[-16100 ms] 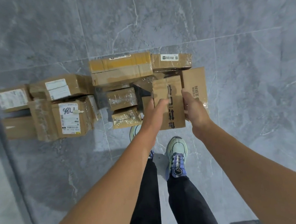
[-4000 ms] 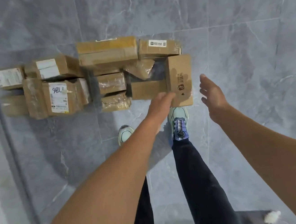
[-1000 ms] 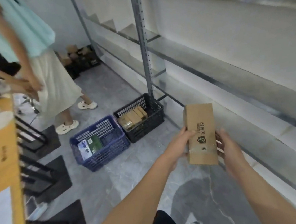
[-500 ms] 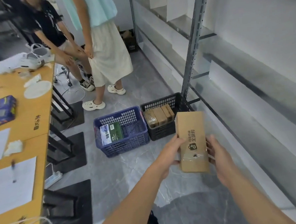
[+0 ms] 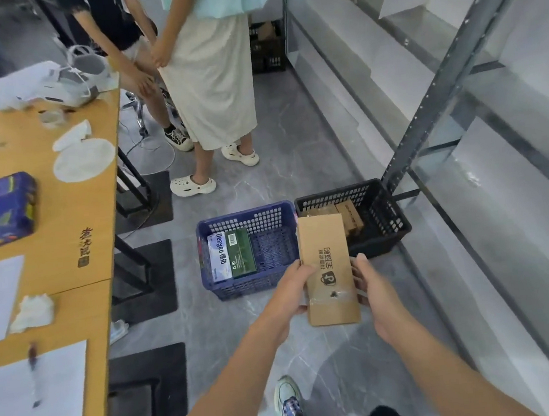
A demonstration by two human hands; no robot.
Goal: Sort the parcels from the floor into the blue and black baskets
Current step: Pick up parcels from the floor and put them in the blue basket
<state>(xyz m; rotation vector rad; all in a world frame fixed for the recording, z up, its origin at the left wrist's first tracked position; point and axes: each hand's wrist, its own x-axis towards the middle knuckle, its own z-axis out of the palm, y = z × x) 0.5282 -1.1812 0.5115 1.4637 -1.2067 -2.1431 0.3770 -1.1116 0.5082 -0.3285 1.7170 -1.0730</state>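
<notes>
A shoe point(image 5: 290, 404) shows at the bottom, its leg cut off. Both hands hold one flat brown parcel point(image 5: 327, 269) in the air. The left hand point(image 5: 294, 293) pinches its left edge, thumb on top, the other fingers hidden beneath. The right hand point(image 5: 373, 295) curls round the right edge (fingertips partly behind the card). The parcel's far end covers where the blue basket point(image 5: 240, 286) meets the black basket point(image 5: 388, 220) and hides some brown boxes point(image 5: 351, 217) in the black one. A green-and-white box point(image 5: 232, 258) lies in the blue. Beyond, two people stand, cut off above.
</notes>
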